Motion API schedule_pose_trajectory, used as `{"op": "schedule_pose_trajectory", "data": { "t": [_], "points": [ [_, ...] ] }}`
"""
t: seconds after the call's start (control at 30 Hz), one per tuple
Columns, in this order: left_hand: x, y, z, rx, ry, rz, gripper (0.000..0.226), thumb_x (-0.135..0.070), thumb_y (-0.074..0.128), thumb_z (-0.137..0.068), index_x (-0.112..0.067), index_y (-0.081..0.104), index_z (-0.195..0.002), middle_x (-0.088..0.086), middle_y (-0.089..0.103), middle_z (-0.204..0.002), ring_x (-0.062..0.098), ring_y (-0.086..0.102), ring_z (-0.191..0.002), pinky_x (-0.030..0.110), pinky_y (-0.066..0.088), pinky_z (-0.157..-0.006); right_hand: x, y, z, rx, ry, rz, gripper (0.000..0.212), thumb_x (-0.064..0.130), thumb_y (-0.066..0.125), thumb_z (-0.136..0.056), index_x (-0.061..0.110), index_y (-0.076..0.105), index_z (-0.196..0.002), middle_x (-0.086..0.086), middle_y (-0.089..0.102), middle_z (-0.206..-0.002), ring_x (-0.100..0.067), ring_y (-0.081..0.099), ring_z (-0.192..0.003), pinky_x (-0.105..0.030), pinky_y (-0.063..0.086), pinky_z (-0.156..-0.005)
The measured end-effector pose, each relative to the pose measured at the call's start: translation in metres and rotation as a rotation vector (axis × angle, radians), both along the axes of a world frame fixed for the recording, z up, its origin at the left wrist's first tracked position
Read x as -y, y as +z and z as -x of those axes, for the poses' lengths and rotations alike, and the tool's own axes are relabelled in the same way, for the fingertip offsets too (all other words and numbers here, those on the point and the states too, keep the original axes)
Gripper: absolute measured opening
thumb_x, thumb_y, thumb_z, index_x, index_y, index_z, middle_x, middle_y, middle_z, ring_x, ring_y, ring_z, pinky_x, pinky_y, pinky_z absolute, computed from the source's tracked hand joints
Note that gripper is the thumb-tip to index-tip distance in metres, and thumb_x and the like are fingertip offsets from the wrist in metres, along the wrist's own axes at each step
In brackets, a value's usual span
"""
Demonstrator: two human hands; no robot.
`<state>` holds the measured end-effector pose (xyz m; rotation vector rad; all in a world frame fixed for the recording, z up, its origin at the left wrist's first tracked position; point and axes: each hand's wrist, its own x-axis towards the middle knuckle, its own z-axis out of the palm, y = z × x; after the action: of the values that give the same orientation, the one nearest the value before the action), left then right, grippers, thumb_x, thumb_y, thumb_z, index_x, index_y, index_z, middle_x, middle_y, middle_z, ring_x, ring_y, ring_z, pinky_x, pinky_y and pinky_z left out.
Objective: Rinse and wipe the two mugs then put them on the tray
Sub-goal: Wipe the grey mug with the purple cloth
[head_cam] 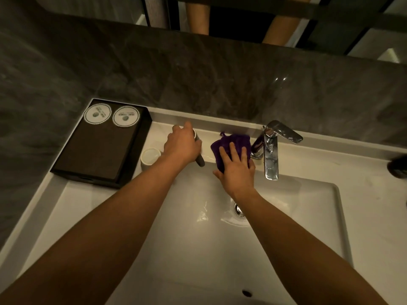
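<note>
Fingers (187,127) of left hand (181,146) curl round one mug (199,160) on sink ledge (159,134) just beside black tray (99,150), second mug (150,158) alongside; right hand (236,170) lies flat, fingers straight, on purple cloth (229,139).

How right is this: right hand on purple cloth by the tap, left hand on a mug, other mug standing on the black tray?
One slip: the head view shows the other mug standing on the counter beside the black tray, not on it.

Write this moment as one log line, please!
left hand: grips mug | right hand: rests on purple cloth | other mug: beside tray
</note>
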<state>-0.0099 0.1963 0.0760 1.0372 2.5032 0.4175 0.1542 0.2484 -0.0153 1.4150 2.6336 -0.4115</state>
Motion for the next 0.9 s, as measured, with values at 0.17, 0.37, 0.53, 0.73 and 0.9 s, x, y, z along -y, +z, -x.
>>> {"op": "schedule_pose_trajectory", "data": {
  "t": [0.17,0.37,0.53,0.73,0.9],
  "points": [
    [0.007,-0.003,-0.004,0.013,0.028,-0.062,0.044,-0.027,0.066,-0.099,-0.02,0.047,-0.139,0.016,0.05,-0.139,0.036,0.062,-0.116,0.044,0.057,-0.094,-0.004,-0.002,-0.012,0.018,0.064,-0.136,0.076,0.009,0.059,-0.097,0.033,0.022,-0.159,-0.002,0.021,-0.169,-0.034,0.019,-0.155,-0.052,0.034,-0.112],
    [0.017,0.001,-0.008,0.142,0.121,-0.163,0.053,-0.021,0.068,-0.099,-0.021,0.044,-0.146,0.014,0.045,-0.15,0.037,0.058,-0.129,0.043,0.053,-0.104,-0.006,-0.002,-0.018,-0.252,0.048,-0.085,0.063,-0.005,0.059,-0.089,0.022,0.053,-0.145,-0.007,0.05,-0.153,-0.035,0.044,-0.142,-0.046,0.043,-0.108],
    [0.035,0.009,-0.013,0.363,0.246,-0.345,0.049,-0.02,0.072,-0.095,-0.018,0.052,-0.14,0.012,0.059,-0.135,0.031,0.06,-0.121,0.034,0.05,-0.097,0.011,0.021,-0.022,-0.795,-0.256,0.271,0.046,-0.001,0.05,-0.092,0.02,0.065,-0.13,-0.006,0.068,-0.126,-0.023,0.067,-0.11,-0.043,0.057,-0.095],
    [0.082,0.02,-0.038,0.82,0.409,-0.547,0.039,-0.007,0.07,-0.096,-0.025,0.058,-0.128,0.014,0.051,-0.139,0.035,0.064,-0.114,0.054,0.06,-0.094,0.039,0.078,-0.04,-1.135,-0.507,0.77,0.047,-0.008,0.046,-0.091,0.023,0.072,-0.116,0.0,0.074,-0.111,-0.018,0.07,-0.102,-0.028,0.059,-0.079],
    [0.111,0.029,-0.054,1.115,0.442,-0.719,0.033,0.003,0.059,-0.096,-0.017,0.06,-0.122,0.015,0.053,-0.135,0.036,0.06,-0.115,0.045,0.059,-0.081,0.05,0.113,-0.058,-1.274,-0.484,1.094,0.04,0.003,0.04,-0.095,0.01,0.071,-0.117,-0.021,0.068,-0.121,-0.026,0.064,-0.103,-0.04,0.05,-0.09]
  ]
}}
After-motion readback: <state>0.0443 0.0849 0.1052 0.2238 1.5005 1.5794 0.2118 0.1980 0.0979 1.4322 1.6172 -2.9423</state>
